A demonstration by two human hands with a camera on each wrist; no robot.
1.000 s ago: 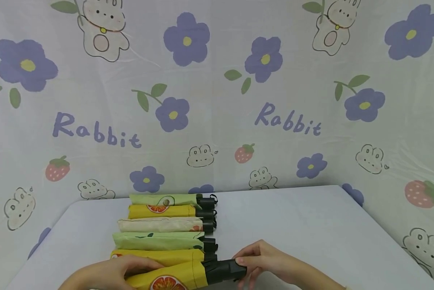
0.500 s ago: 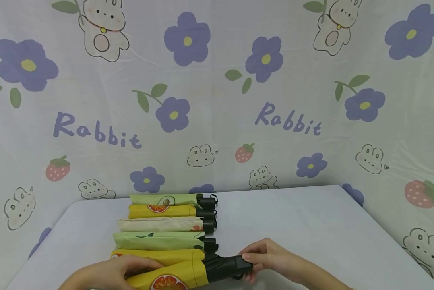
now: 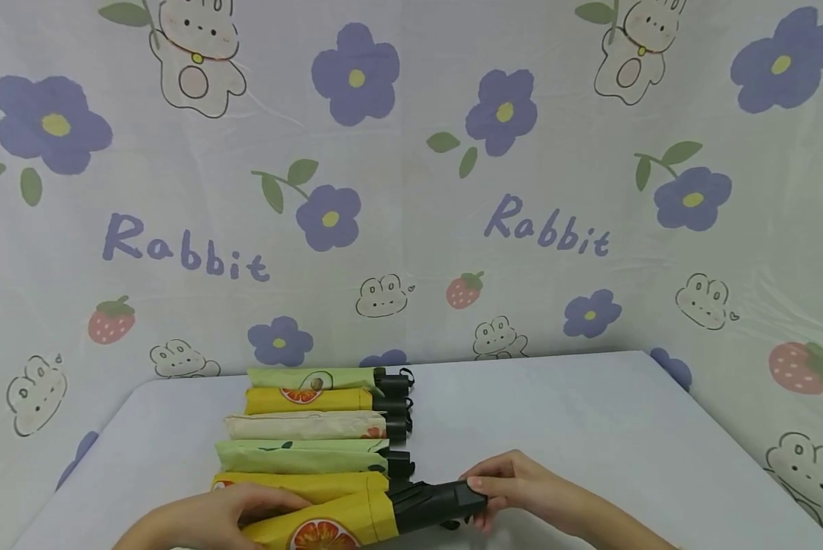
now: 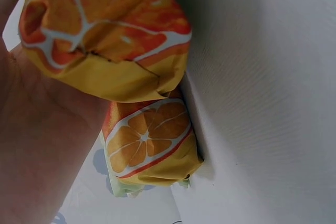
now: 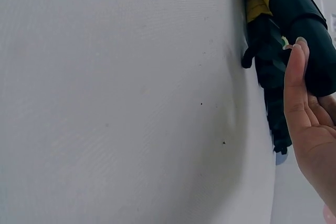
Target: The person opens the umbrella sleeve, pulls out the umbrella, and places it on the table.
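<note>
A folded black umbrella (image 3: pixel 435 506) juts partway out of a yellow sleeve (image 3: pixel 363 516) printed with orange slices. My left hand (image 3: pixel 205 516) holds the sleeve from its left side, near the table's front; in the left wrist view the sleeve's closed end (image 4: pixel 110 72) lies against the palm. At the umbrella's black handle end, my right hand (image 3: pixel 521 489) pinches between thumb and fingers. The right wrist view has the handle (image 5: pixel 310 51) in front of the fingers (image 5: pixel 296 77). Umbrella and sleeve slope slightly upward to the right, overlapping another yellow-sleeved umbrella (image 3: pixel 350 483) behind.
Further back in the same row lie a green-sleeved umbrella (image 3: pixel 301 458), a cream one (image 3: pixel 301 426), a yellow one (image 3: pixel 346 401) and a green avocado-print one (image 3: pixel 281 378), black handles pointing right. They rest on a white table (image 3: pixel 576 412) before a rabbit-and-flower cloth (image 3: pixel 411 168).
My right hand has moved right and slightly up with the handle, so more of the black umbrella shows outside the sleeve. The left hand has stayed nearly in place on the sleeve.
</note>
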